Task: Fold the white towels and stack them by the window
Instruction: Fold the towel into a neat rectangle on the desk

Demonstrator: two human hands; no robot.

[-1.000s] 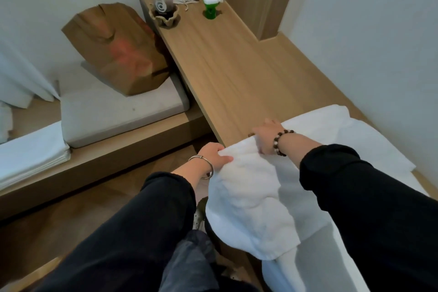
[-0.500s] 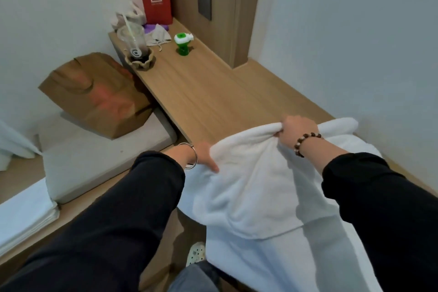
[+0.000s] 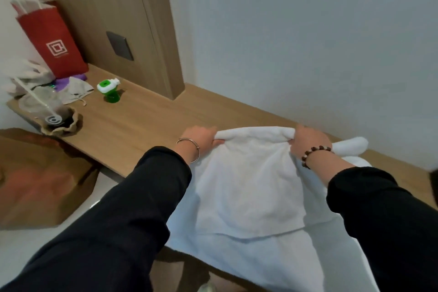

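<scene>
Towel (image 3: 248, 185) lies across desk (image 3: 142, 123), lower layer hanging off desk's near edge, upper flap doubled over it. Left hand (image 3: 201, 136) and right hand (image 3: 308, 140) each curl round rolled fold on desk's wall side, one per corner. Best next, likely: pull fold taut, square flap with layer beneath, smooth flat. Bunched cloth (image 3: 350, 146) beyond right hand; whether same towel, cannot tell. Bottle (image 3: 109, 89) and red bag (image 3: 53, 40) at desk's far end, well apart.
</scene>
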